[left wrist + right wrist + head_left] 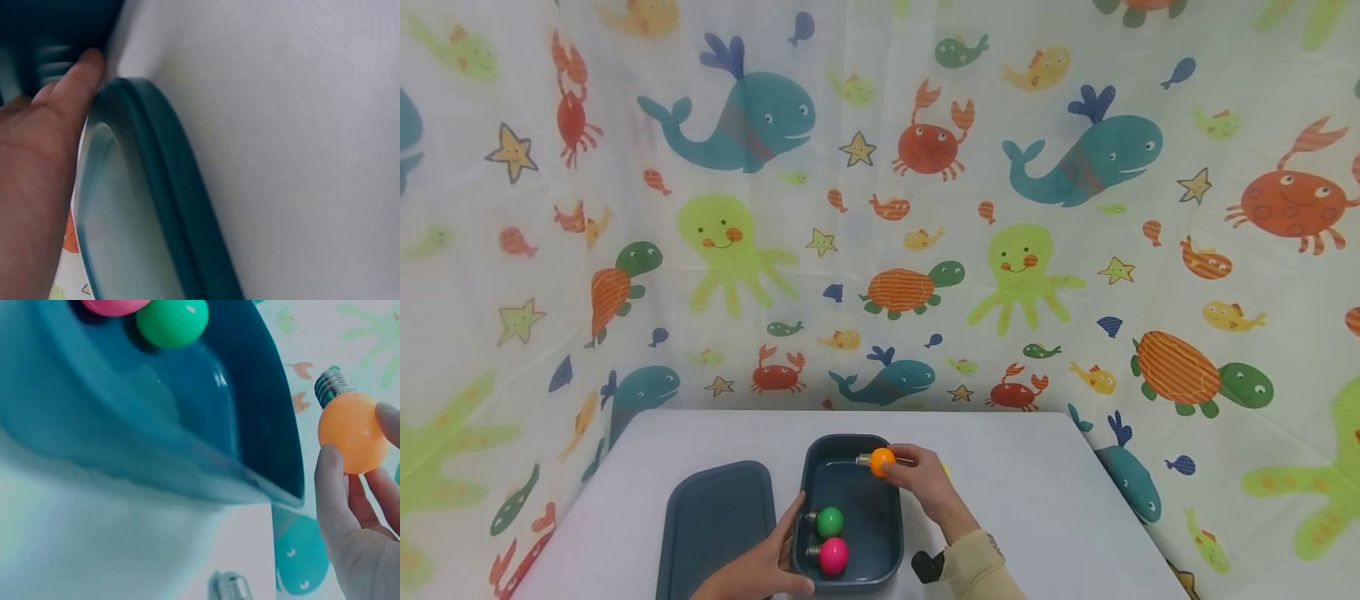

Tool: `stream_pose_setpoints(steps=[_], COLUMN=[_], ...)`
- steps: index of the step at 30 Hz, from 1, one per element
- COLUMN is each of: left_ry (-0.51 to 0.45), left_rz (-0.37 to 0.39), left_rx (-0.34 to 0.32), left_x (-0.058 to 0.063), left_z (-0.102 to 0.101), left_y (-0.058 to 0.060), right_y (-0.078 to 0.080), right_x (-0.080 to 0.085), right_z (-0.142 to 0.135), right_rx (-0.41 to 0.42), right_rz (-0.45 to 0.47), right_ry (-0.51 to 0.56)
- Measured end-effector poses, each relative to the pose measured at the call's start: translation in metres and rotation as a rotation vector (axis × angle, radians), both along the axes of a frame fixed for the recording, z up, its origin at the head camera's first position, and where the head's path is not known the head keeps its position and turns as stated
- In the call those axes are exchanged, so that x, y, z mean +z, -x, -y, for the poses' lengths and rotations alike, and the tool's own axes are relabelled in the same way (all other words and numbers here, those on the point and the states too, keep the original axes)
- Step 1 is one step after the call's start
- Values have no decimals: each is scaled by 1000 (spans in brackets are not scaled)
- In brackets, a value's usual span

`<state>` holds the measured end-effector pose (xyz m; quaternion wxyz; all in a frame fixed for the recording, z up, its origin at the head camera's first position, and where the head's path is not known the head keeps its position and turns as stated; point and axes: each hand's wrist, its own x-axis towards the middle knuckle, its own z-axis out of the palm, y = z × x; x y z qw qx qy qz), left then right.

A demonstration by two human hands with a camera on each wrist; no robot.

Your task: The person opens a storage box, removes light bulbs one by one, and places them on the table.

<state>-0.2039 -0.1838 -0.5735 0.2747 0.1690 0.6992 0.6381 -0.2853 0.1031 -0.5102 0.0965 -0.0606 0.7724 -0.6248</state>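
My right hand (928, 483) pinches an orange light bulb (882, 462) by its round globe, above the far right part of a dark blue box (857, 450). The bulb's metal screw base points left in the head view; the right wrist view shows the orange bulb (354, 432) between thumb and fingers. Inside the box lie a green bulb (831, 522) and a pink bulb (834, 556), side by side near its left wall. My left hand (760, 567) rests against the box's near left corner, fingers extended along the side and thumb at the front.
A dark blue lid (718, 525) lies flat left of the box. Behind the right hand a bit of something yellow (946, 470) shows. A metal screw base (232, 587) sits on the white table (1037, 500) beside the box. Near the right sleeve is a black object (927, 567).
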Motion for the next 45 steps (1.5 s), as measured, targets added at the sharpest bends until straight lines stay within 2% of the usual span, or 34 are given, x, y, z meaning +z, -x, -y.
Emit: stream_pose_setpoints(steps=[11,21,26,38,45], left_ry=[5,6,-40,-45,-38], left_rz=[-14,-14,-4,-17,-15], left_rx=[-13,-23,-43,-49,-40], left_x=[-2,-3,-1,-2,-5], left_z=[0,-1,-1,0,1], left_y=[2,3,1,1,3], right_y=[-4,-9,-11,-17,-18], right_x=[-7,-11,-16,-31,-42], right_z=[-31,-53,-63,-76,-81], right_rx=[-116,-160,-191,-265,-296], right_rz=[0,26,51,125,121], right_ry=[-21,-17,-39,-81,-102])
